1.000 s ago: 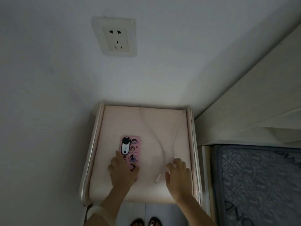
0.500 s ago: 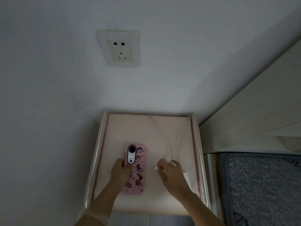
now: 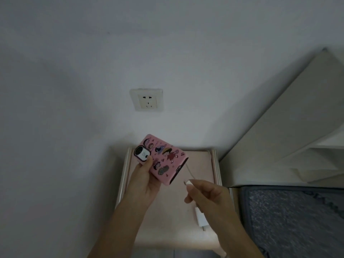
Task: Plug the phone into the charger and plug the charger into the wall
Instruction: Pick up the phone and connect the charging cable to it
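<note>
Dim room; plain white wall (image 3: 74, 90), pale pink bedside table (image 3: 167, 229), grey patterned rug (image 3: 288, 220) right.

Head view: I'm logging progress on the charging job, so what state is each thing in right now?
Phone: lifted off the table, held in the left hand, port empty.
Cable connector: pinched in the right hand, near the port, not inserted.
Charger block: lying on the table, unplugged.
Wall socket: empty.

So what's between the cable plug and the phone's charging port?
Nothing: the head view shows only a bare gap between the plug in the right hand and the phone.
</note>
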Demonstrator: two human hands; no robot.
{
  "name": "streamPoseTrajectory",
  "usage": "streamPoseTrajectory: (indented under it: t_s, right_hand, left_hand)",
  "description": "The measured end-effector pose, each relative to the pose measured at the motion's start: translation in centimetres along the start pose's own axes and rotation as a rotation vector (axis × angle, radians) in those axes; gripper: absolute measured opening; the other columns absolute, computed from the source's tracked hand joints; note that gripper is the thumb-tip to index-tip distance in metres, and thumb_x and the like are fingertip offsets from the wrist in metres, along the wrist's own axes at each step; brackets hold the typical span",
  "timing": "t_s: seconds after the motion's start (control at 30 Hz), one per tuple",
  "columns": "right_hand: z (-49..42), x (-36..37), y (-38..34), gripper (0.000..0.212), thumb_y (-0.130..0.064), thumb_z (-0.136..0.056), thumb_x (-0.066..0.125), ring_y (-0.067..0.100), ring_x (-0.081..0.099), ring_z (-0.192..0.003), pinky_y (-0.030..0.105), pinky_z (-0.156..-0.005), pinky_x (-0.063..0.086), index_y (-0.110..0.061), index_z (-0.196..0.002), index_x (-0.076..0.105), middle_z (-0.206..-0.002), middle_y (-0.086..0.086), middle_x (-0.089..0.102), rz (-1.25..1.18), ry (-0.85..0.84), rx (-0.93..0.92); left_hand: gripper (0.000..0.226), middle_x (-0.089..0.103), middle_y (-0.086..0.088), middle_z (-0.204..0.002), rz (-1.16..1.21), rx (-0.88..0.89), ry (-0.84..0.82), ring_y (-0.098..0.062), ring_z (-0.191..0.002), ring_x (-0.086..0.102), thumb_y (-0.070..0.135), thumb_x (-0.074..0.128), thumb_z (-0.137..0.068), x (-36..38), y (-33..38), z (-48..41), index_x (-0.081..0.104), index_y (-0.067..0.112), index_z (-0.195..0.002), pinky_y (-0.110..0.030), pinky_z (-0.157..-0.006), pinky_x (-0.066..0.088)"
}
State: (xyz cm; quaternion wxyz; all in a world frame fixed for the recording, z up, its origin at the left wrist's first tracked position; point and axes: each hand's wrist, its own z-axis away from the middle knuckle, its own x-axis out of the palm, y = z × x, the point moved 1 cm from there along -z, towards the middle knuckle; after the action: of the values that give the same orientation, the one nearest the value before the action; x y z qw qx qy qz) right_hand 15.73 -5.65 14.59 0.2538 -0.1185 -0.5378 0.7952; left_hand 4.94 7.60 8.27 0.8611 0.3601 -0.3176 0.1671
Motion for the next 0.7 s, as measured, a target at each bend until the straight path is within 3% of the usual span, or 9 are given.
streamPoseTrajectory:
  t_s: [0.17,0.37,0.5,0.6,0.7]
  right_hand:
    - [0.8,0.1,-3.7,0.028,-0.006,-0.085,0.061,-0.003,0.051,-0.045,0.005,-0.048,0.04,-0.027,-0.071,0.074,-0.046,-0.005,0.064,0.065,-0.032,-0.097]
    - [1.7,-0.6,-4.6,0.026,-0.009,-0.085,0.061,0.0,0.047,-0.045,0.007,-0.044,0.037,-0.024,-0.069,0.075,-0.045,-0.006,0.06,0.064,0.002,-0.079]
    - [2.1,-0.8,-4.5,0.027,-0.01,-0.085,0.062,0.002,0.048,-0.044,0.01,-0.043,0.04,-0.026,-0.067,0.074,-0.046,-0.005,0.065,0.091,-0.001,-0.05]
    - [2.2,-1.3,-4.2,0.016,-0.01,-0.084,0.064,0.003,0.055,-0.042,0.01,-0.045,0.046,-0.016,-0.072,0.073,-0.051,-0.002,0.07,0.098,0.003,0.01]
    - [2.0,-1.6,-3.7,0.01,-0.01,-0.082,0.066,0.008,0.064,-0.049,0.011,-0.049,0.051,-0.002,-0.077,0.07,-0.057,0.002,0.074,0.047,-0.03,0.118]
  left_hand:
    - [0.022,0.078,-0.005,-0.081,-0.05,0.019,-0.084,-0.016,-0.071,0.074,0.011,0.042,-0.095,3.2,0.4,2.0,0.063,0.018,-0.099,-0.033,-0.06,0.062]
    - [0.023,0.077,-0.005,-0.084,-0.062,0.04,-0.116,-0.016,-0.072,0.074,0.01,0.042,-0.095,4.8,0.4,3.4,0.063,0.02,-0.096,-0.032,-0.058,0.062]
    - [0.03,0.068,-0.012,-0.108,-0.093,0.046,-0.114,-0.021,-0.088,0.068,0.01,0.045,-0.093,4.9,0.6,4.2,0.053,0.014,-0.121,-0.033,-0.061,0.062]
    - [0.042,0.069,-0.01,-0.11,-0.173,0.086,-0.156,-0.02,-0.089,0.07,0.007,0.048,-0.09,4.5,1.1,4.7,0.046,0.017,-0.131,-0.033,-0.063,0.061]
    - [0.047,0.07,-0.009,-0.11,-0.243,0.114,-0.208,-0.02,-0.088,0.071,0.006,0.055,-0.082,4.1,1.7,5.1,0.05,0.021,-0.125,-0.036,-0.064,0.061]
